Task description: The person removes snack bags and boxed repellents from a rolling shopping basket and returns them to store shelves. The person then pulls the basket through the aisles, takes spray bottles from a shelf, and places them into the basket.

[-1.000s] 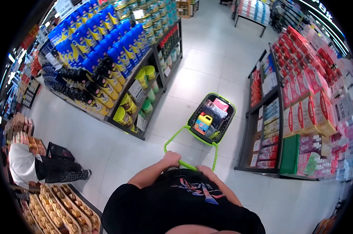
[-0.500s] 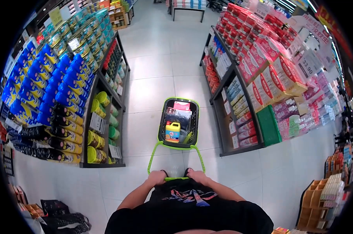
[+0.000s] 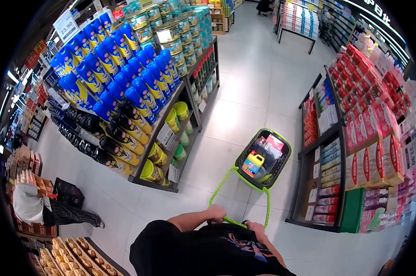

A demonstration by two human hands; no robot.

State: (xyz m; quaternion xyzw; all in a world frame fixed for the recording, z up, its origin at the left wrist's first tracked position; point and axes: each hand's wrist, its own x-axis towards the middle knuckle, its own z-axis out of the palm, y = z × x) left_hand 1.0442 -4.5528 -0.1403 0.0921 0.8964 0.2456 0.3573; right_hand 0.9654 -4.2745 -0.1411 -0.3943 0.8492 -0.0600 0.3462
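A black basket with a green rim [image 3: 286, 138] is on the floor in front of me. Inside it lie a yellow bottle [image 3: 253, 164] with a blue and orange label, a red and white package [image 3: 275, 142] and other items. Its long green handle [image 3: 221, 187] reaches back to my body. My left hand [image 3: 216, 213] is closed around the handle's left part. The fingers of my right hand [image 3: 255, 226] are wrapped round its right part.
Blue and yellow spray cans [image 3: 120, 78] and stacked tins fill the left shelf [image 3: 189, 87]. The right shelf [image 3: 339, 184] holds red and pink boxes. A person in white [image 3: 28, 202] stands at far left beside a dark basket [image 3: 69, 192]. Floor tiles run between the shelves.
The view swung left after facing straight down the aisle, so shelves and basket now appear farther right and tilted. The person at the left is again in view. Both my hands remain on the handle.
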